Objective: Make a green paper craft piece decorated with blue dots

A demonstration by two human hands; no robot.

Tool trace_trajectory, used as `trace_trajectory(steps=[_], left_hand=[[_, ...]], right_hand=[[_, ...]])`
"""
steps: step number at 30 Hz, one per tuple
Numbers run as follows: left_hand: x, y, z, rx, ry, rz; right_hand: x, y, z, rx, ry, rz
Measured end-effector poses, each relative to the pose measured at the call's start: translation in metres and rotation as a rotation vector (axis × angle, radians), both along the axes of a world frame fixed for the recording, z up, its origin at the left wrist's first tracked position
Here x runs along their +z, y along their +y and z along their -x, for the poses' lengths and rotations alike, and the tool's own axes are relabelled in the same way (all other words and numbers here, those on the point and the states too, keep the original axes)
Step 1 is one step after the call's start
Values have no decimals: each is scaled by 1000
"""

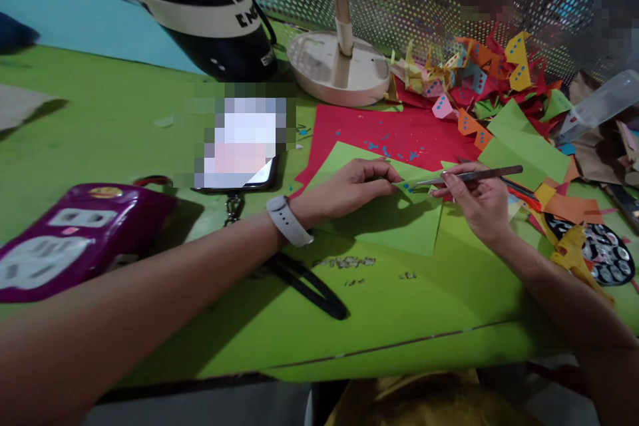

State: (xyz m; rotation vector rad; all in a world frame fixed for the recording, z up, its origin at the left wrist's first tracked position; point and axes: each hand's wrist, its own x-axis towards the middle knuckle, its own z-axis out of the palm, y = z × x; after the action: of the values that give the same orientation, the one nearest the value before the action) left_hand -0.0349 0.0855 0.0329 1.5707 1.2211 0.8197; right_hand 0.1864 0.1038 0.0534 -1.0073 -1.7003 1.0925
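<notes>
My left hand (367,181) is closed, pinching the edge of a small green paper piece (419,191) that bears blue dots. In my right hand (483,203) are metal tweezers (476,174), gripped like a pen. The tweezers' tip points left and meets the small piece at its blue dots; whether it grips anything I cannot tell. Both hands are above a light green sheet (384,229), which lies partly over a red sheet (344,121) sprinkled with tiny blue bits (379,148).
Folded, dotted paper shapes (479,80) heap at the back right by a fan (337,70). A phone (244,146), a purple power socket box (90,233) and a black bottle (210,20) stand left. A black strap (319,293) lies in front; a clear bottle (602,103) lies right.
</notes>
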Motion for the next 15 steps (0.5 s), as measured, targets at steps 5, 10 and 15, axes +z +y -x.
trace_trajectory(steps=[5, 10, 15], left_hand=[[1, 0, 0, -1, 10, 2], [1, 0, -1, 3, 8, -3], [0, 0, -1, -2, -1, 6]], right_hand=[[0, 0, 0, 11, 20, -3], [0, -1, 0, 11, 6, -1], [-1, 0, 1, 10, 5, -1]])
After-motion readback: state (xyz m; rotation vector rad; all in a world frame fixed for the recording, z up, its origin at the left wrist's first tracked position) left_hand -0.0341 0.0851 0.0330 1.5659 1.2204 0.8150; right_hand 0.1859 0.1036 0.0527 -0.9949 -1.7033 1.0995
